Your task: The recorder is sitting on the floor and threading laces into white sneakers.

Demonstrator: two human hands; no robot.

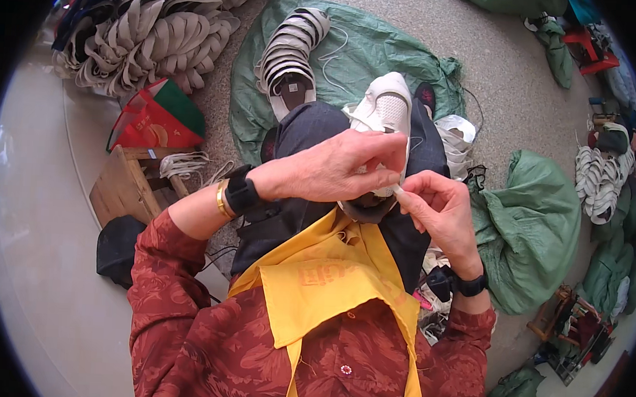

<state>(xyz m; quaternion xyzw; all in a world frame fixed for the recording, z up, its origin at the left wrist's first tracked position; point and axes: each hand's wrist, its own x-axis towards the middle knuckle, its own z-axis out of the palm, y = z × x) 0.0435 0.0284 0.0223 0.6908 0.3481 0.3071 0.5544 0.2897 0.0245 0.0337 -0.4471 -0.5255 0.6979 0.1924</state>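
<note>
A white sneaker [393, 105] with a mesh upper rests on my lap, its toe away from me. My left hand [341, 165] lies across the sneaker's lacing area, thumb and fingers bent together; what they pinch is hidden. Just right of the opening, my right hand [443, 209] pinches the end of a white shoelace [398, 191] between thumb and forefinger. Both hands' fingertips nearly meet over the shoe. The dark collar and heel of the shoe show below them, against my yellow apron [327, 299].
A nested row of white shoes [293, 57] lies on a green sheet [383, 44] ahead. Many grey-white shoe pieces [161, 39] are heaped far left. A red and green bag [160, 118] and wooden stool [124, 186] stand at left. A green sack [528, 235] sits at right.
</note>
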